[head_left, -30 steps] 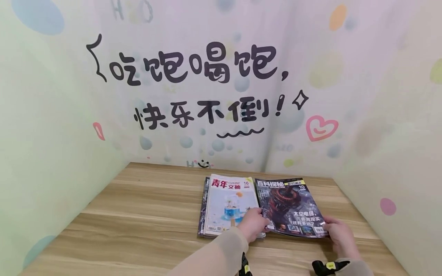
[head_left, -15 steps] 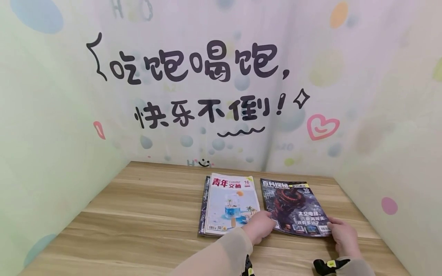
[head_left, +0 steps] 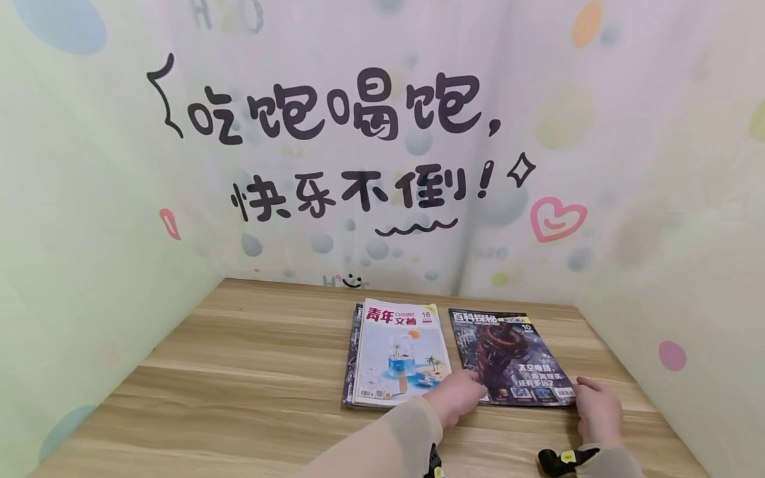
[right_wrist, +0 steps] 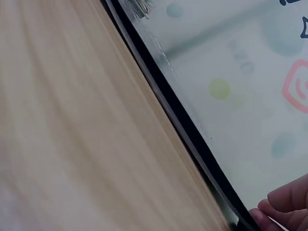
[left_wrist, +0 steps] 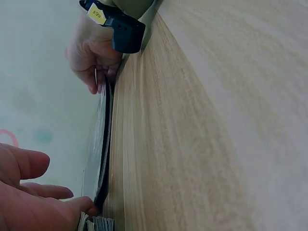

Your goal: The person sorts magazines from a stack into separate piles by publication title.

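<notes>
A dark science magazine (head_left: 508, 352) with a red machine on its cover lies at the right of the table, its near edge close over the wood. My left hand (head_left: 459, 396) touches its near left corner. Thumb and forefinger stand apart from the magazine in the left wrist view, while a lower finger (left_wrist: 86, 206) meets its edge. At the near right corner is my right hand (head_left: 599, 410), thumb raised and lower fingers (right_wrist: 262, 220) at the edge. Left of it, a white-covered magazine (head_left: 397, 358) with an ice-lolly picture tops a stack.
Under the white magazine, a dark magazine (head_left: 349, 372) shows along the stack's left side. The wooden table (head_left: 239, 372) stretches left and forward. Printed curtains (head_left: 335, 252) close off the back and both sides.
The dark magazine has moved right, away from the stack, and now lies flatter. Both hands have travelled right with it, and their fingers have loosened at its corners.
</notes>
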The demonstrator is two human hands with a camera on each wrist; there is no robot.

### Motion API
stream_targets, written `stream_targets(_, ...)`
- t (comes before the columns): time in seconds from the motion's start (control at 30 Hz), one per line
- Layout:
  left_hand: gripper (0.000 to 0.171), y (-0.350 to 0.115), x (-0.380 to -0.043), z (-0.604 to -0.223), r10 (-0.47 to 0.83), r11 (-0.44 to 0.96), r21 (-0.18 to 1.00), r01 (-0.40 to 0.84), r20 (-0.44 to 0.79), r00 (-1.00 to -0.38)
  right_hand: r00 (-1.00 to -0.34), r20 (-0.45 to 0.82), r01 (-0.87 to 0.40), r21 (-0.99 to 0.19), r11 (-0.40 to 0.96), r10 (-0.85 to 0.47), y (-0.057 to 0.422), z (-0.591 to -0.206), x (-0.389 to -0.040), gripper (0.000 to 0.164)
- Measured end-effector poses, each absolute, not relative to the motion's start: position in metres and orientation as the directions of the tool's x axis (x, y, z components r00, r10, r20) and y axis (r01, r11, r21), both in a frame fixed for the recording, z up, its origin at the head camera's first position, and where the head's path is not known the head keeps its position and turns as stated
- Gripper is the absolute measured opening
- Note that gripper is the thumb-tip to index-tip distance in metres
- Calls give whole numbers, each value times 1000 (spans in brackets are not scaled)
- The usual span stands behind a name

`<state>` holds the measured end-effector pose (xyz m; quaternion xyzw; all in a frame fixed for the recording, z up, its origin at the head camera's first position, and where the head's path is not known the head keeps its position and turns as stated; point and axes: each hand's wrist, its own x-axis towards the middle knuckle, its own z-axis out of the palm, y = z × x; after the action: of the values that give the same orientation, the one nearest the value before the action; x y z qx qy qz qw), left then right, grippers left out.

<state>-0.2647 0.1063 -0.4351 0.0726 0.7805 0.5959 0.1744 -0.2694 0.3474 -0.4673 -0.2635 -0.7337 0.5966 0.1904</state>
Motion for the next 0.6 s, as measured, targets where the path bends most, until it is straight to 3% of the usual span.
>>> stream_targets(0.27, 49, 108, -264, -434, 314, 261, 960, -102, -185, -931, -775, -33, 184, -967, 176, 631, 341, -463, -269, 48)
stream_targets(0.6, 42, 102, -263, -427, 306, 241, 970, -24, -100, -947, -794, 23, 190, -940, 284, 607, 326, -446, -265, 50)
